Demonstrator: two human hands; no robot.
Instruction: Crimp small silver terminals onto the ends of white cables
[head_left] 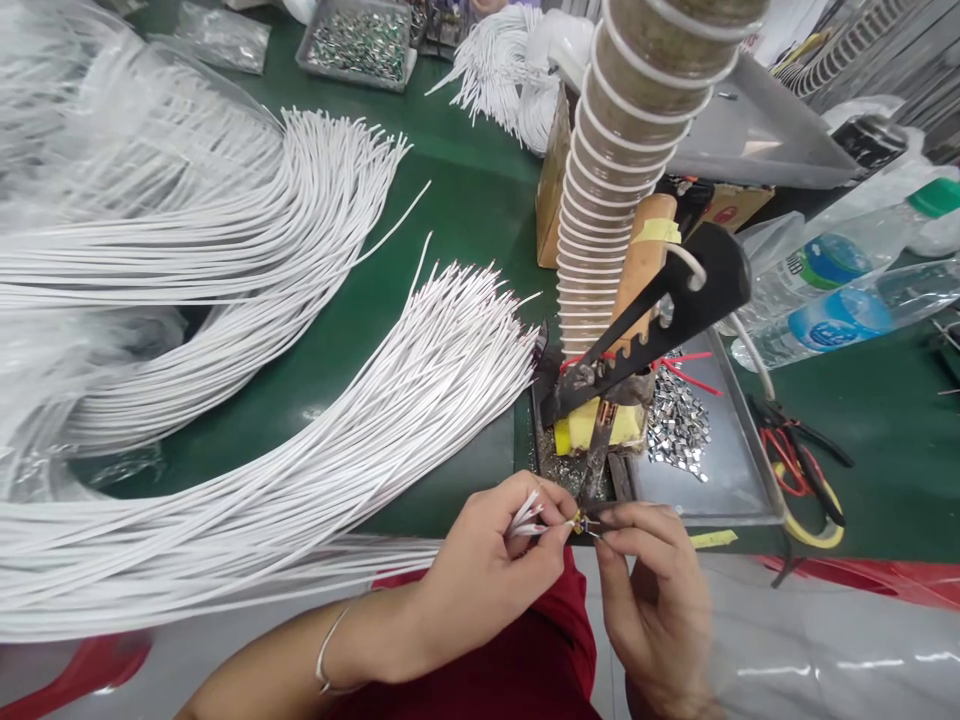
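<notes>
Several short white wire ends (527,522) stick out of my left hand (495,540), whose fingers are closed on them. Between my two hands sits a tiny metal part (582,524), yellowish, with thin leads. My right hand (655,575) pinches this part from the right; its exact kind is too small to tell. Just above the fingertips the dark tip of a soldering iron (600,445) points down. Its wooden handle (637,265) rests in a black notched stand (675,300). I cannot tell whether the tip touches the part.
Long bundles of white wires (420,390) spread across the green table (480,200) on the left. A ribbed hose (622,180) rises behind the iron. A metal tray (739,450) with small metal pieces (679,420), pliers (802,460) and plastic bottles (840,325) are on the right.
</notes>
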